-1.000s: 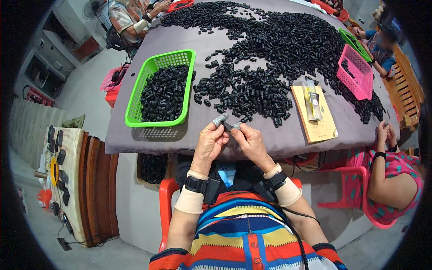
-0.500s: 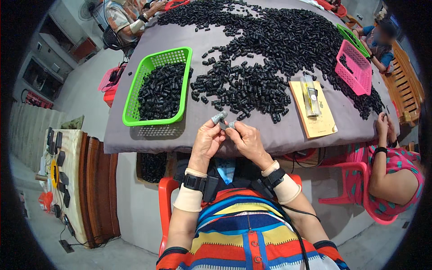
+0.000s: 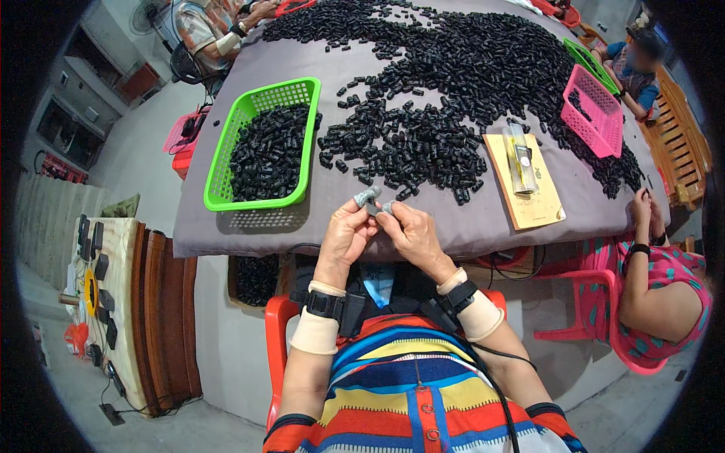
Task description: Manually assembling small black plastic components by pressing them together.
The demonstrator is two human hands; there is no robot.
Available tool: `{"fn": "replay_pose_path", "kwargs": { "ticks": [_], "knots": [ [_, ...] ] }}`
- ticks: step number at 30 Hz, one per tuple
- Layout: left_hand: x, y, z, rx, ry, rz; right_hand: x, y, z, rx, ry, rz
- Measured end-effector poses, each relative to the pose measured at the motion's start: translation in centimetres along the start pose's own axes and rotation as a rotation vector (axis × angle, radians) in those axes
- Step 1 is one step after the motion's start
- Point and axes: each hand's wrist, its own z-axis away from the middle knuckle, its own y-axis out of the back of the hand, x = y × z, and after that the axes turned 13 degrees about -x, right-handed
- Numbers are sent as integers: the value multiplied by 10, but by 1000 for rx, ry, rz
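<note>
Fingers of the left hand [image 3: 346, 234] and right hand [image 3: 411, 235] met over the counter [image 3: 453, 226] edge, pinching a small black part [image 3: 375, 209] between their taped tips.

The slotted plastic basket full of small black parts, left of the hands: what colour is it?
Bright green basket, clearest in the head view.

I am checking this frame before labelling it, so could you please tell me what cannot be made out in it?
- Head view: whatever the left hand and right hand pinch between them is hidden by the fingers and grey fingertip covers.
- Head view: single black pieces in the heap are too small to tell their shape.
- Head view: the clear item on the yellow card is too small to identify.
- Head view: the pink basket contents are mostly hidden by its wall.
</note>
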Motion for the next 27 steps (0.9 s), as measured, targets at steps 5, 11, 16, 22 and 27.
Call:
{"fn": "replay_pose_path", "kwargs": {
  "ticks": [5, 11, 16, 22, 27],
  "knots": [
    [2, 0, 0, -16, 2, -12, 2, -1, -1, 5, 4, -2],
    [2, 1, 0, 0, 12, -10, 3, -2, -1, -4, -1, 21],
    [1, 0, -2, 24, 5, -24, 2, -3, -2, 6, -3, 40],
    [3, -4, -1, 35, 14, -47, 0, -5, -2, 23, -2, 74],
    [4, -1, -1, -22, 0, -20, 1, -7, -3, 35, 0, 87]
  ]
}}
